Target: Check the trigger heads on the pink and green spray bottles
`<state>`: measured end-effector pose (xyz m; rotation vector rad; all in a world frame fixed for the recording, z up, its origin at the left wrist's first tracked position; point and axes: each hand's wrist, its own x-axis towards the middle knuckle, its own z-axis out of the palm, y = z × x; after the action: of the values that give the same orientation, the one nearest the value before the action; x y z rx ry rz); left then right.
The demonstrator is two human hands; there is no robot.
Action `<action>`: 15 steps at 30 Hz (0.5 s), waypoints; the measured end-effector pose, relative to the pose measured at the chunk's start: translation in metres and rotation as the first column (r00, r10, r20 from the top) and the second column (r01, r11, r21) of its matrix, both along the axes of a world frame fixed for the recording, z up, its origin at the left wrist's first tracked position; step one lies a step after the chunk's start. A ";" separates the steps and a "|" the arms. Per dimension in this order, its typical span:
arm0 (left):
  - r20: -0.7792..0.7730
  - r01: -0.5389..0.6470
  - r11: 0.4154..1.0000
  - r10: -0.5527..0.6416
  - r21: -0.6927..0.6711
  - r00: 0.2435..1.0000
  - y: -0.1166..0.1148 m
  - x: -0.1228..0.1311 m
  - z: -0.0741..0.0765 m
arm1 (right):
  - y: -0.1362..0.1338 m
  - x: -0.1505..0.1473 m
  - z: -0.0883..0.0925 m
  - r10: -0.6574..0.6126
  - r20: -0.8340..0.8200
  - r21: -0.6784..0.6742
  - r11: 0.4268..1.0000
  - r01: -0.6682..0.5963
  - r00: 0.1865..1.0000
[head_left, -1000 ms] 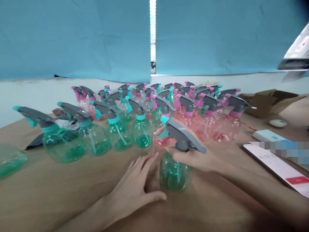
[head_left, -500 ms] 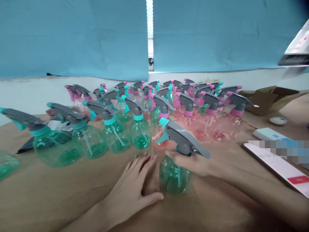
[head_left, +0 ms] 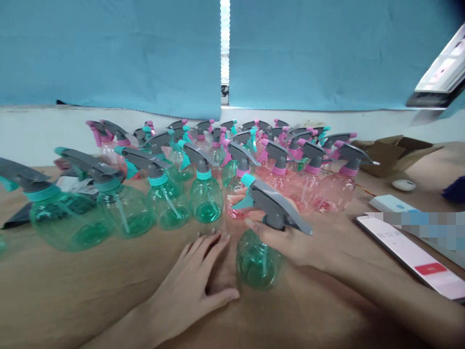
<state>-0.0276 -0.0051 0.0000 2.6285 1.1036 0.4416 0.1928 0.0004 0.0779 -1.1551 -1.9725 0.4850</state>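
Note:
A clear green spray bottle point(head_left: 257, 266) with a grey trigger head and turquoise nozzle stands in front of me, its nozzle pointing up and left. My right hand point(head_left: 285, 240) is closed around its neck, just under the grey head; some of the fingers are behind the head. My left hand point(head_left: 198, 274) lies on the table just left of this bottle, fingers spread and holding nothing. Beyond it stands a green spray bottle with a turquoise collar point(head_left: 206, 206). A pink spray bottle point(head_left: 236, 182) is partly covered by my right hand and the bottle's nozzle.
Several more green bottles point(head_left: 125, 213) line the left, pink ones point(head_left: 336, 191) the right, with further rows behind. A phone point(head_left: 410, 257), a white box point(head_left: 394, 203), a white mouse point(head_left: 404, 185) and an open carton point(head_left: 392, 157) lie at right. Blue cloth point(head_left: 109, 53) hangs behind.
The view has shifted slightly, so the bottles and phone appear a little further left. Both hands keep almost the same pose, the right still around the green bottle's neck.

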 end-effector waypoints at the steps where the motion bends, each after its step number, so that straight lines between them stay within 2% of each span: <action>1: 0.005 -0.001 1.000 0.001 0.002 1.000 0.000 0.000 0.000 | 0.000 -0.002 -0.001 -0.002 -0.061 -0.004 1.000 0.001 0.998; 3: 0.009 -0.004 1.000 0.004 0.005 1.000 0.000 0.000 0.000 | 0.002 -0.004 -0.005 0.004 -0.151 -0.021 1.000 -0.008 0.989; 7: 0.001 0.002 1.000 -0.002 0.006 1.000 0.000 0.001 0.001 | 0.007 -0.002 -0.021 0.071 -0.213 -0.048 0.995 -0.083 0.974; 11: -0.020 -0.002 1.000 0.002 -0.005 1.000 0.000 0.002 0.003 | 0.013 0.000 -0.038 0.097 -0.184 -0.020 0.995 -0.102 0.978; 15: -0.004 -0.003 1.000 0.003 -0.005 1.000 0.000 0.002 0.003 | 0.013 0.000 -0.036 0.072 -0.140 -0.046 0.996 -0.079 0.988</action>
<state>-0.0258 -0.0054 0.0027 2.6246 1.1085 0.4339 0.1924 0.0136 0.0417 -1.0521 -1.8986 0.6410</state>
